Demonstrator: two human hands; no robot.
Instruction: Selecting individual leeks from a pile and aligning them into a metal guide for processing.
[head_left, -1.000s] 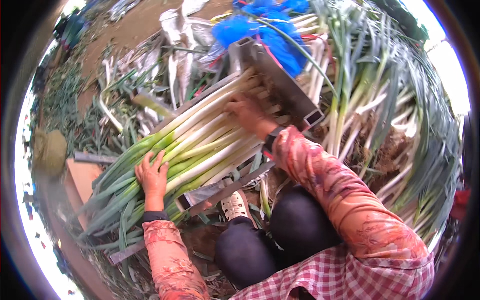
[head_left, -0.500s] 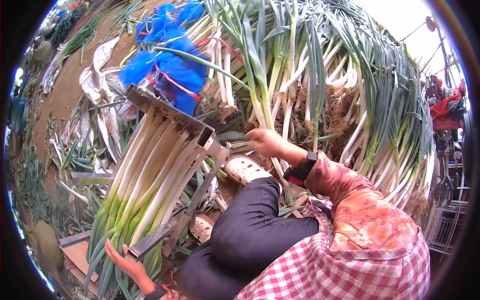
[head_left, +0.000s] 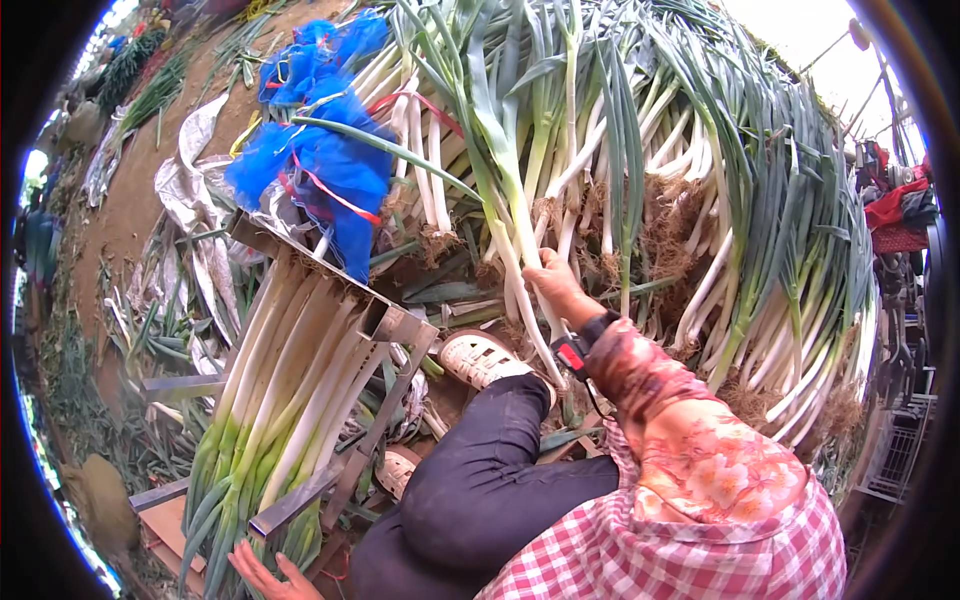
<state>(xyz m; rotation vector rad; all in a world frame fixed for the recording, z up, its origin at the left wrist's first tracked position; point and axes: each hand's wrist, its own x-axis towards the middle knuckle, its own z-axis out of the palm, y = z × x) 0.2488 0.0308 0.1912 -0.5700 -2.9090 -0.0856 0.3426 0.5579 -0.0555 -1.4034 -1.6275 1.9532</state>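
Trimmed leeks [head_left: 290, 370] lie side by side in a metal frame [head_left: 385, 322], white ends up against its top bar and green leaves toward me. My left hand [head_left: 268, 577] is at the leaf end below the frame, its fingers stretched out and apart beside the leaves. On the right, my right hand [head_left: 556, 286] has its fingers closed around the white stalk of a long leek [head_left: 522, 232] at the front of a big heap. The palm side of that hand is hidden.
A heap of untrimmed leeks [head_left: 790, 230] with rooty ends curves around the far and right side. Blue netting [head_left: 335, 150] with red ties lies beyond the frame. A white sheet [head_left: 205, 190] and leaf scraps cover ground at left. My shoe [head_left: 485, 360] is beside the frame.
My right hand has moved slightly to the right and closed on a leek stalk. My left hand has dropped lower, toward the leaf ends. The whole view has shifted a little.
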